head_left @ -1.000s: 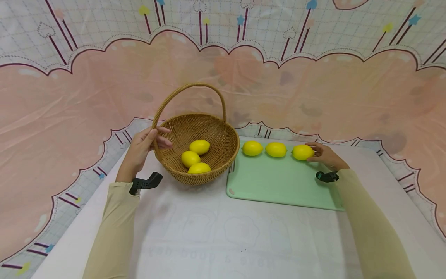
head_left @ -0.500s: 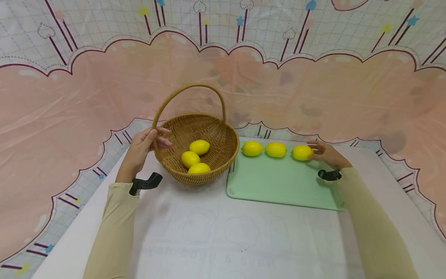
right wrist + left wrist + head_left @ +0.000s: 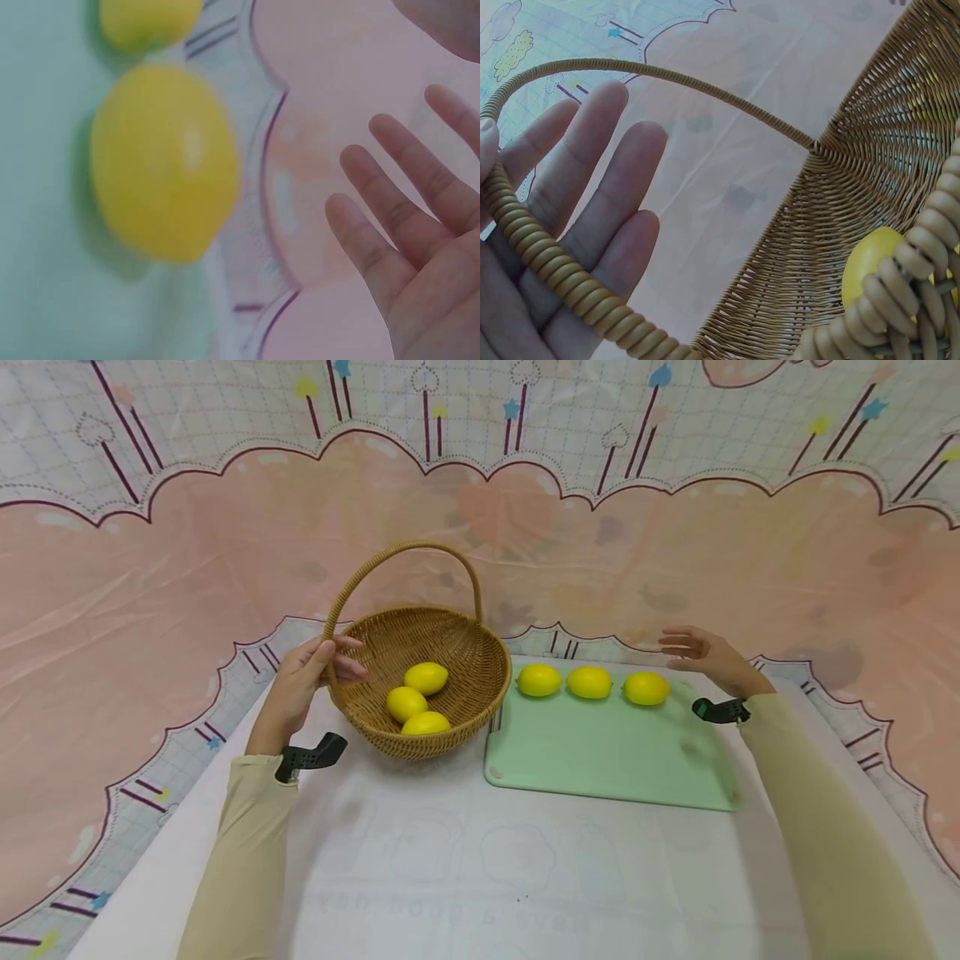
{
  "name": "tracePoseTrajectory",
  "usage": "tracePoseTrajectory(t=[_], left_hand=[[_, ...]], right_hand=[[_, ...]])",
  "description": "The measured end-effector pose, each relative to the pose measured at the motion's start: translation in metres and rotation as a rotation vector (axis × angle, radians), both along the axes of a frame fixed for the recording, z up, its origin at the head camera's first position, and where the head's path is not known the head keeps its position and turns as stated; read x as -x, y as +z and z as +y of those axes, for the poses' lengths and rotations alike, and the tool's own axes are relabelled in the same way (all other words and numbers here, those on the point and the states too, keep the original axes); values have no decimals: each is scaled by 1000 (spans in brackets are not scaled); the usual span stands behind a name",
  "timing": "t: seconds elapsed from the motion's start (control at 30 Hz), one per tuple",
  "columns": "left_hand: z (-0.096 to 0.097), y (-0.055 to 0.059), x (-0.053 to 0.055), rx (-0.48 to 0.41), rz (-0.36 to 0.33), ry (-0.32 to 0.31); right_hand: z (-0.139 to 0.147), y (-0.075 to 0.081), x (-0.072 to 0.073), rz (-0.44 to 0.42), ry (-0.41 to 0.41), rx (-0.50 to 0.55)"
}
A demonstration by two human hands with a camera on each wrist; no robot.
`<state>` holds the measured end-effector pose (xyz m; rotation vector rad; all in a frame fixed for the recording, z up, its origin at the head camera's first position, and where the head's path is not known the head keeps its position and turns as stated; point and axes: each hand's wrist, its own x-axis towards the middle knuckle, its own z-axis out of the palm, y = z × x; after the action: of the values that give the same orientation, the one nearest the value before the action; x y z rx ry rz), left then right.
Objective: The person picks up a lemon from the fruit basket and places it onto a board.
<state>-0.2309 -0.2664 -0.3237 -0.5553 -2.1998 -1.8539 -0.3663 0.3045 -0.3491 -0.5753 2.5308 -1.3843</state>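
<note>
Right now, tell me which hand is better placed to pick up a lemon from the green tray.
Probably the right hand: it holds nothing and is near the rightmost lemon on the green tray, while the left hand holds the basket handle.

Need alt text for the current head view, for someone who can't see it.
A person's left hand holds the handle of a wicker basket containing three lemons. The right hand, empty, hovers near three more lemons lined up along the far side of a green tray.
</note>
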Motion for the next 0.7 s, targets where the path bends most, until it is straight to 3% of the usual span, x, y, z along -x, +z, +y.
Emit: tracePoseTrajectory(t=[0.13,0.37,0.7], left_hand=[[1,1,0,0,-3,-2],[0,3,0,7,-25,-6],[-4,2,-1,-5,-23,-45]], right_hand=[[-14,17,1,33,29,-58],[-54,42,3,50,142,-58],[-127,59,9,29,355,-65]])
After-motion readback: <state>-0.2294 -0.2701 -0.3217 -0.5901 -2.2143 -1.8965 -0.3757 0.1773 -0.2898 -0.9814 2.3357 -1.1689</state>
